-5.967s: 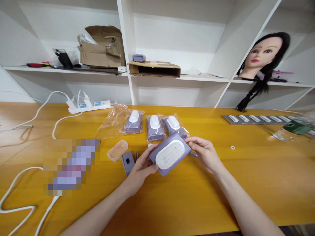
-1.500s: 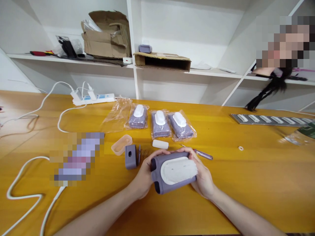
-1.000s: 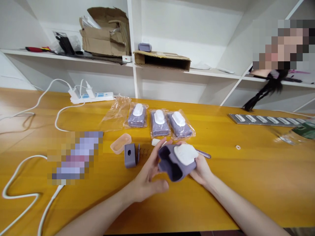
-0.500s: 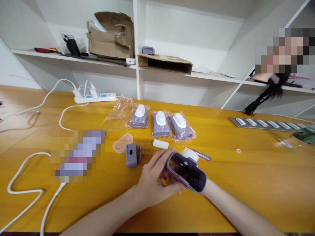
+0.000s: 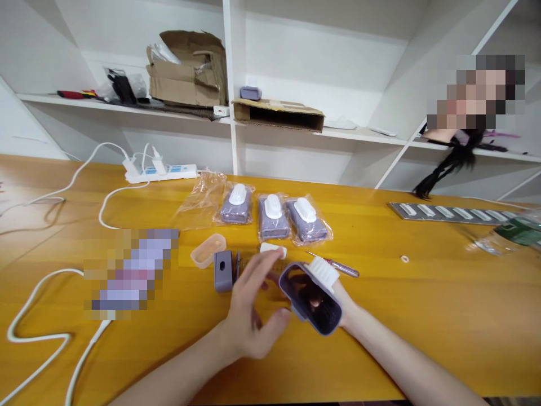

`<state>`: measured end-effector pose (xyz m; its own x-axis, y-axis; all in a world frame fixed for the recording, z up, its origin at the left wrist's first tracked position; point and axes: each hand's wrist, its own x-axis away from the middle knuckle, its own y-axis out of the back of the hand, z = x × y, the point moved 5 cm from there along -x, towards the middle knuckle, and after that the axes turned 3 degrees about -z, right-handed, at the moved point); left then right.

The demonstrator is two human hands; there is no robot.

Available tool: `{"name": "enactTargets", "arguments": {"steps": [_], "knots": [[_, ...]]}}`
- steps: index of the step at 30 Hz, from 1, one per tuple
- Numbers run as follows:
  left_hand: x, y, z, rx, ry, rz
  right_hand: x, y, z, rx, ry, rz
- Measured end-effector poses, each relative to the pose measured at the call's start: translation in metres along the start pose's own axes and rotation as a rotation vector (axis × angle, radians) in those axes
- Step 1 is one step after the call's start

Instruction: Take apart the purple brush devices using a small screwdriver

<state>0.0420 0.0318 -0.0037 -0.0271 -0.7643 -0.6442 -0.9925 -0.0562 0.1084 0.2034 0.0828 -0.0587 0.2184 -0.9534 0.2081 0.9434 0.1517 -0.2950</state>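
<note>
Well inside the tabletop's edge (image 5: 372, 397), purple casing (image 5: 326, 313)

A wooden table (image 5: 422, 338) carries a white power strip (image 5: 177, 171) near the back; a loose plastic bag (image 5: 203, 197); three bagged purple boxes (image 5: 274, 226) side by side; nearer, a peach tray (image 5: 207, 252), a purple block (image 5: 222, 279), a white piece (image 5: 269, 248), a screwdriver (image 5: 344, 268); rightward, a small ring (image 5: 404, 259), a metal strip (image 5: 417, 212) and a bottle (image 5: 518, 232); the white shelf (image 5: 359, 134) above bears a crumpled cardboard box (image 5: 183, 79) and a flat carton (image 5: 264, 107).
</note>
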Motion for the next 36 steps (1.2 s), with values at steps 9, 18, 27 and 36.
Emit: {"name": "enactTargets", "arguments": {"steps": [9,18,27,36], "knots": [[-0.010,0.007,0.013,0.544,0.709,-0.063,-0.003,0.030,0.047,0.106,0.386,-0.159],[0.010,-0.015,0.021,0.667,1.116,0.064,0.017,0.023,0.059,0.487,0.756,-0.270],[0.021,-0.031,0.025,0.818,1.267,-0.226,0.026,0.005,0.051,0.596,0.698,-0.235],[0.018,-0.030,0.025,0.854,1.183,-0.238,0.018,0.010,0.052,0.510,0.628,-0.317]]}}
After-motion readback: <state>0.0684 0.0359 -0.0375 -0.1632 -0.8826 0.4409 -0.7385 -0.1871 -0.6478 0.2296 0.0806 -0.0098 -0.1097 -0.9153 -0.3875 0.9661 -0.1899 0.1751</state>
